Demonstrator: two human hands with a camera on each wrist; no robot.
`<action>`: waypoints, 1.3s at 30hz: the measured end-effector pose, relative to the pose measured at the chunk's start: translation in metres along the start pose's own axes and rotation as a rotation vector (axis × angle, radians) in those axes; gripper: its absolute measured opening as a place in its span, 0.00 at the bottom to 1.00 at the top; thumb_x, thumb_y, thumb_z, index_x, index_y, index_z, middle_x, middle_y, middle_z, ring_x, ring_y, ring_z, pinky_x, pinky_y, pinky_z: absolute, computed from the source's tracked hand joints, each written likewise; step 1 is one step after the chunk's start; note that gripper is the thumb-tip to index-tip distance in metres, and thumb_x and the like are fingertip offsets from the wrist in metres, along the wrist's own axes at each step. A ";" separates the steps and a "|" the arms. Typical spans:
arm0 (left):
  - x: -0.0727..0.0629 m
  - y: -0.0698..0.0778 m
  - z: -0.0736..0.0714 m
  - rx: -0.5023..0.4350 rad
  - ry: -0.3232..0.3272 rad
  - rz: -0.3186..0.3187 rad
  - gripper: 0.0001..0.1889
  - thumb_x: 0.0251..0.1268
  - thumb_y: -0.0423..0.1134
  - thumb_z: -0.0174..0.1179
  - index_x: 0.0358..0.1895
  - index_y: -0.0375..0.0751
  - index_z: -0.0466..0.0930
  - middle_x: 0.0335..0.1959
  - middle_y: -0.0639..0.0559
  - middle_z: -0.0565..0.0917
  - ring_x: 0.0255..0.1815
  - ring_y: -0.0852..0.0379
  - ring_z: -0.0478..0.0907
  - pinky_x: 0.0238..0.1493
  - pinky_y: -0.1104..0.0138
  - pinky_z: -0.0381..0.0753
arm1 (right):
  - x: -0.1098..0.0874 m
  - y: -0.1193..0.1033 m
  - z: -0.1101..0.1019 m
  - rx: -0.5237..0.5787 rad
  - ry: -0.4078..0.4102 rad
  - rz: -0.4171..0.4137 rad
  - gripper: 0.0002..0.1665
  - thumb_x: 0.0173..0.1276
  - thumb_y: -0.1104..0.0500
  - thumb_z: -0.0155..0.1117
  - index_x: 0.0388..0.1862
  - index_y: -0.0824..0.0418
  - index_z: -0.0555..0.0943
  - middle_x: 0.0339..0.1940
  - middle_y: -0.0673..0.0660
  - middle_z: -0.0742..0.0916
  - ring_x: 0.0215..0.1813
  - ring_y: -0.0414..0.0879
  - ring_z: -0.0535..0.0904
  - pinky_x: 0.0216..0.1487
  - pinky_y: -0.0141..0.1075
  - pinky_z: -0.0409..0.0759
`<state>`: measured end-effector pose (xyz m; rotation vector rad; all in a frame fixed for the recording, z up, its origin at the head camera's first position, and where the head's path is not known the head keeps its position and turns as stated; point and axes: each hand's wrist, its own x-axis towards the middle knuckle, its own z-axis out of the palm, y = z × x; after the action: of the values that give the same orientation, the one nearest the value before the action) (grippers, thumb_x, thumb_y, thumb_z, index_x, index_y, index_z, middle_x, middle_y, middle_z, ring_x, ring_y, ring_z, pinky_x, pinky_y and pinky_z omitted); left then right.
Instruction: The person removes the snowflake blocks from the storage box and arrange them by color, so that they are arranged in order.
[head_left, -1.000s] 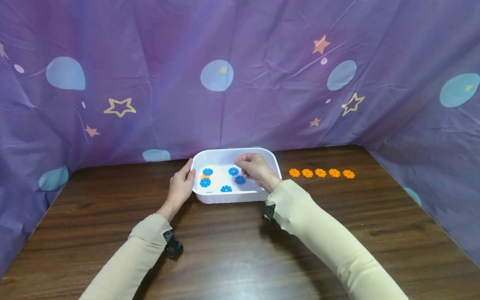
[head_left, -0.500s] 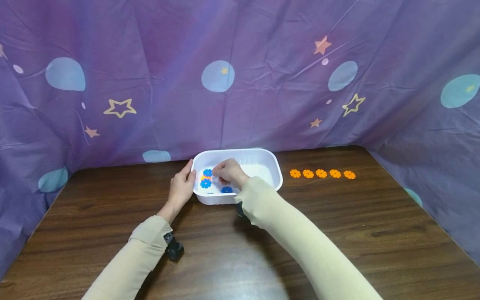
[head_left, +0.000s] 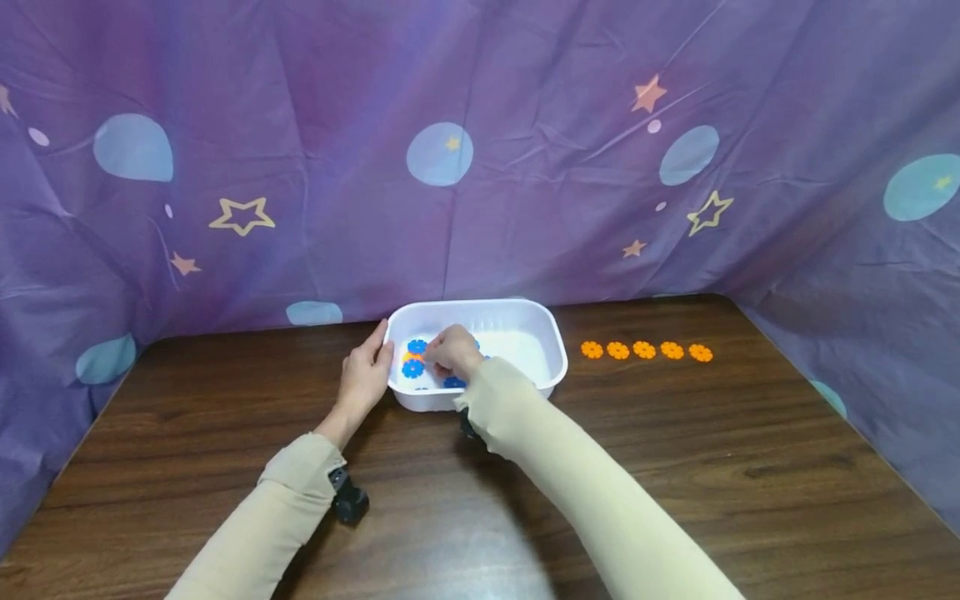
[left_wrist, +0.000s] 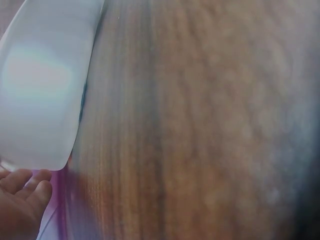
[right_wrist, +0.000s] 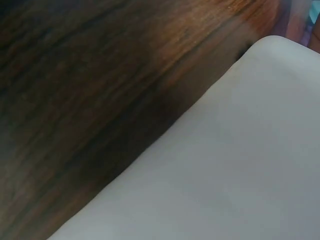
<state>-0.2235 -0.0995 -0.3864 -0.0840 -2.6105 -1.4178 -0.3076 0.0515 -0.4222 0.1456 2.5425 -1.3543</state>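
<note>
Close to the far edge of the worktop [head_left: 420, 517], about midway between its far corners, one orange flower piece [head_left: 412, 357] lies inside a white tray [head_left: 420, 402], partly hidden between two blue pieces [head_left: 412, 368]. The right hand [head_left: 454, 350] reaches down just beside this orange piece with bent fingers; whether the fingertips pinch it, I cannot tell. The left hand [head_left: 362, 379] holds the left end of the tray, so the two hands are apart.

I think the blue pieces could be caught together with the orange one, because they lie so near to it. As it looks flat, it may also slip from the fingers. The right sleeve [head_left: 510, 400] passes over the near wall of the tray and might push it, above all if the left hand loosens. Toward the far right corner of the worktop, the row of orange pieces [head_left: 644, 350] could be disturbed if the right hand comes back too low.

Only the head view shows the pieces. The left wrist view adds the left fingertips against the outside of the tray, which the head view mostly hides. The right wrist view shows mainly a blurred tray wall beside the worktop, and nothing of the pinch.
</note>
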 end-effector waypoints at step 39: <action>0.000 -0.001 0.001 0.001 0.033 0.016 0.24 0.70 0.37 0.47 0.68 0.38 0.64 0.65 0.40 0.69 0.64 0.42 0.68 0.66 0.52 0.65 | -0.063 -0.056 -0.004 -0.384 0.040 -0.023 0.12 0.56 0.54 0.71 0.33 0.61 0.82 0.31 0.53 0.84 0.34 0.45 0.77 0.44 0.34 0.78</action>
<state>-0.2237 -0.0991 -0.3882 -0.0805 -2.5782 -1.4014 -0.2587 0.0254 -0.3585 0.0700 2.7879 -0.8525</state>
